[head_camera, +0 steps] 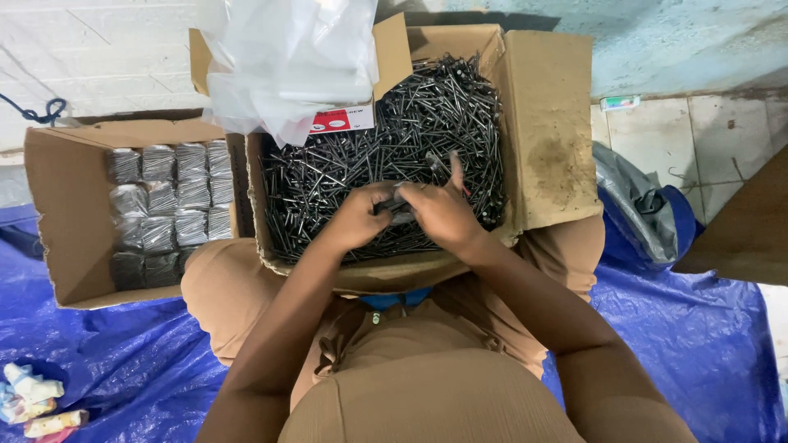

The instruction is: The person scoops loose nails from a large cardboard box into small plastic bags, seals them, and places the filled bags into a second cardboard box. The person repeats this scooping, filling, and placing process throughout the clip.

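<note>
The left hand (359, 217) and right hand (443, 212) met over the middle of an open carton (550, 148), both clenched on a small bundle (400, 210) of dark nails held between them. The bundle lay crosswise, its ends hidden in the two palms, just above the loose nails (394, 139) that filled the carton beyond and to either side of the hands. The carton rested on the person's lap, its near wall pressed against the knees.

Beyond the left hand, clear plastic bags (287, 57) spilled over the carton's far left flap, and under their lower edge showed a small rectangular label (341, 121), red and white. Farther out from the left hand stood a second carton (57, 221), holding rows of silvery packed bundles (168, 205) set tightly together. A blue tarp (98, 361) lay under everything. Well to the left and nearer the person, a few small coloured wrappers (33, 402) lay on it. Out from the right hand, past the carton's flap, a grey sheet (636, 205) lay crumpled on the tarp.
</note>
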